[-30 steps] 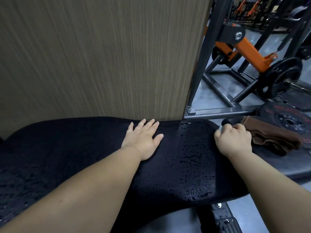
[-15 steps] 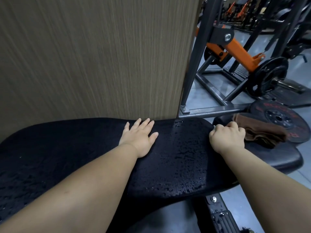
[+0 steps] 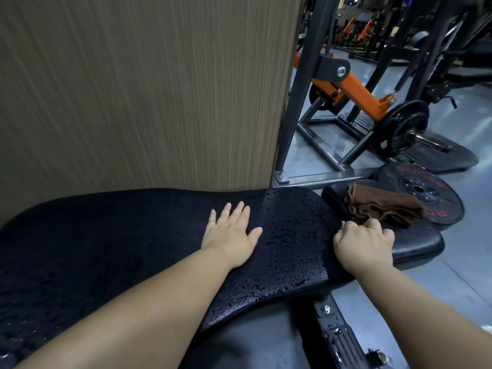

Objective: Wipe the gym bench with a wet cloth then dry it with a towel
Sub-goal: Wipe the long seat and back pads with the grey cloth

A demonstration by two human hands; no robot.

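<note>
Head view: the left hand [image 3: 231, 235] is lying flat, fingers spread, on the black padded gym bench [image 3: 119, 235], whose right end is glistening with water beads. The right hand [image 3: 363, 242] is resting in a fist at the pad's right edge, gripping a pale scrap [image 3: 343, 223] that is barely peeking out and too hidden to identify. A folded brown towel [image 3: 380, 206] is sitting just beyond, on the black seat pad [image 3: 415, 243].
</note>
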